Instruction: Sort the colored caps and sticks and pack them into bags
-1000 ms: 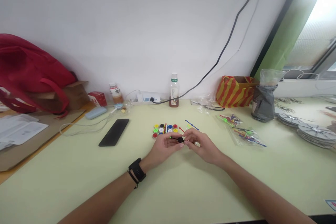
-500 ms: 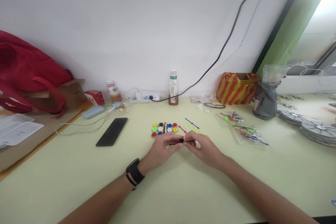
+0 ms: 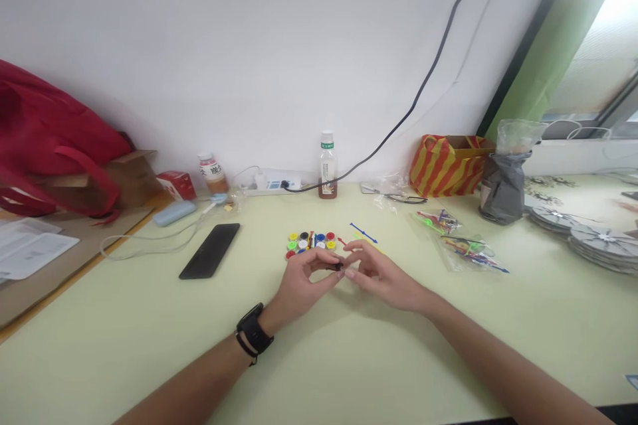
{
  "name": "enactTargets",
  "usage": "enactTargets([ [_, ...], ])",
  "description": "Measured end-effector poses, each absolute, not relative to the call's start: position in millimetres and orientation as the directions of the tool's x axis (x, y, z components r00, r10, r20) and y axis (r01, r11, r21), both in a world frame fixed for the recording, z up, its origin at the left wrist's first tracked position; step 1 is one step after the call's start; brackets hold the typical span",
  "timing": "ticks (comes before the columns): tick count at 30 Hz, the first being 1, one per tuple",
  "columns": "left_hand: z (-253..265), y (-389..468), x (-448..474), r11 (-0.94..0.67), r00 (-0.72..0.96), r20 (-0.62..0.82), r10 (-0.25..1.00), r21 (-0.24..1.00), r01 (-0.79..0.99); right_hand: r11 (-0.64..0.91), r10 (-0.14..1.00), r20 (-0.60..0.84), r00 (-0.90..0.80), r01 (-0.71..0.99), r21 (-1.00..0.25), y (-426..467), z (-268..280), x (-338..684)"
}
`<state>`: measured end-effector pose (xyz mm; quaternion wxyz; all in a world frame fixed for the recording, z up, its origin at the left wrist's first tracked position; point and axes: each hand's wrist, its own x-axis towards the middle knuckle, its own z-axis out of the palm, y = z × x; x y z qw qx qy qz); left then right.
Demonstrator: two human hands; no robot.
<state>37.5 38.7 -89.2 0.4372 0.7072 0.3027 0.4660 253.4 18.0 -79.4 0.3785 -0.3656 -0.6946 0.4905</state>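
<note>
My left hand (image 3: 304,277) pinches a small black piece (image 3: 337,267) between thumb and fingers; its exact kind is too small to make out. Just right of it is my right hand (image 3: 381,275), thumb and index finger parted, nothing visible between them. Beyond the left fingers several round coloured discs (image 3: 304,244), like small spools, stand grouped, with thin coloured pieces among them. Behind the right hand lie a red arrow-shaped piece (image 3: 341,241) and a long blue arrow-tipped stick (image 3: 363,232), along with green and yellow sticks partly hidden by the fingers.
Left of the hands lies a black phone (image 3: 210,251). Clear bags of coloured parts (image 3: 471,249) rest on the right, near stacked grey discs (image 3: 605,249). Along the wall stand a bottle (image 3: 327,169), a power strip (image 3: 272,186) and a striped bag (image 3: 448,166).
My right thumb and index finger have parted and come off the black piece. The left hand keeps hold of it. The view has shifted slightly.
</note>
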Motion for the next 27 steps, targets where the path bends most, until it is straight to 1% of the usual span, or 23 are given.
enactTargets([
  [2,-90.4,41.0,35.6,-0.453,0.359,0.416,0.836,0.891,0.023,0.199,0.86,0.121,-0.496,0.107,-0.974,21.5,-82.9,255.0],
  [6,-94.2,44.1,31.7,-0.532,0.388,0.45,0.805,0.836,0.135,0.223,0.894,0.18,-0.411,0.058,-0.973,28.1,-82.5,259.6],
  [9,-94.8,44.0,30.3,-0.577,0.401,0.469,0.787,0.79,0.208,0.215,0.894,0.178,-0.411,0.045,-0.975,29.6,-79.0,262.3],
  [12,-94.2,44.0,29.9,-0.581,0.414,0.463,0.784,0.781,0.227,0.215,0.895,0.179,-0.408,0.044,-0.976,29.4,-78.2,262.8],
  [17,-95.1,45.1,30.5,-0.498,0.466,0.371,0.803,0.847,0.185,0.22,0.898,0.186,-0.398,0.04,-0.975,28.5,-78.1,261.6],
  [21,-94.5,42.5,33.4,-0.47,0.465,0.361,0.808,0.871,0.141,0.228,0.91,0.192,-0.368,0.056,-0.972,27.3,-76.6,260.4],
  [24,-91.1,38.4,36.0,-0.434,0.455,0.364,0.813,0.899,0.056,0.243,0.917,0.21,-0.339,0.056,-0.968,27.3,-77.0,258.1],
  [27,-87.3,34.9,37.2,-0.368,0.491,0.33,0.806,0.929,-0.021,0.247,0.921,0.227,-0.315,0.024,-0.969,27.8,-78.7,255.1],
])
